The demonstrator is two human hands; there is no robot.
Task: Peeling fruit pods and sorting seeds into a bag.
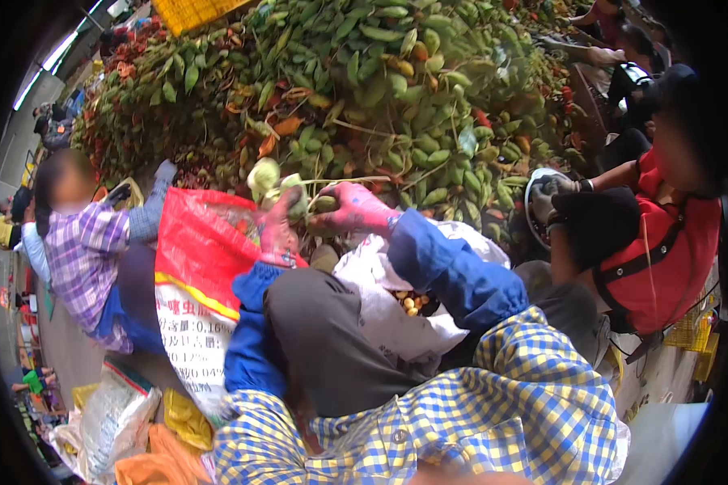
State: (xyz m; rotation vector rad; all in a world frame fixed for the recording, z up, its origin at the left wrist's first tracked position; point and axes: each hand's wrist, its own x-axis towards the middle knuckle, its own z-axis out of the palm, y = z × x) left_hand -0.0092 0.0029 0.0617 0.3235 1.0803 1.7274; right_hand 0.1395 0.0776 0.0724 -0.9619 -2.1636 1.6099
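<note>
My left hand [277,227], in a stained pink glove and partly blurred, holds a stem with pale green pods [293,189]. Close beside it, my right hand [358,209], gloved the same way, pinches at a green pod [324,204] with thumb and fingers. Both hands meet at the near edge of a large heap of green pods and leaves [400,109]. Under my left wrist is the mouth of a red and white woven sack [203,224] bearing print. Below my right forearm, a white sack [370,303] lies open, with small round yellow-brown pieces [411,302] inside.
A person in a checked purple shirt [88,242] sits at left by the heap. To the right, a person in red [661,260] works over a white basin [534,182]. A yellow crate [197,13] rests on the heap. Folded sacks [112,418] lie at lower left.
</note>
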